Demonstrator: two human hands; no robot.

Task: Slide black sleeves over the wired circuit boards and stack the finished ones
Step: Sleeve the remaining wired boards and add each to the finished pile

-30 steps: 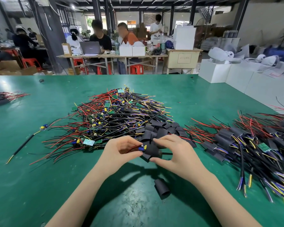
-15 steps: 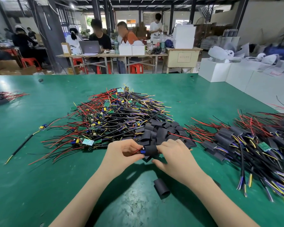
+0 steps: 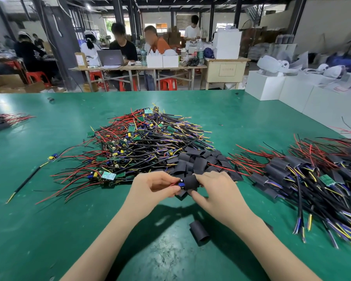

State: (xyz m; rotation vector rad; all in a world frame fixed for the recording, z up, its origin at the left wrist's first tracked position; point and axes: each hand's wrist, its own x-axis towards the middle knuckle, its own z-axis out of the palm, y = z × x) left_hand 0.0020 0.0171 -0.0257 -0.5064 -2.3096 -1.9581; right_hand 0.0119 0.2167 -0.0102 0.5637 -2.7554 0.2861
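Now both hands work one sleeve onto a board.
Left to right on the green surface [image 3: 39, 220]: the unsleeved boards pile [image 3: 138, 145] mid-surface; left hand [image 3: 154, 187] pinching the circuit board [image 3: 181, 183]; right hand [image 3: 215, 189] clamped on the black sleeve [image 3: 190, 182]; a loose sleeve [image 3: 199, 233] nearer the front edge; finished pile [image 3: 304, 179] at the right edge.

Bare forearms [image 3: 114, 230], no sleeves, no gloves.

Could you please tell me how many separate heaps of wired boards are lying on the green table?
3: the big unsleeved heap at centre, the sleeved stack on the right, and a small bundle at the far left edge, partly cut off.
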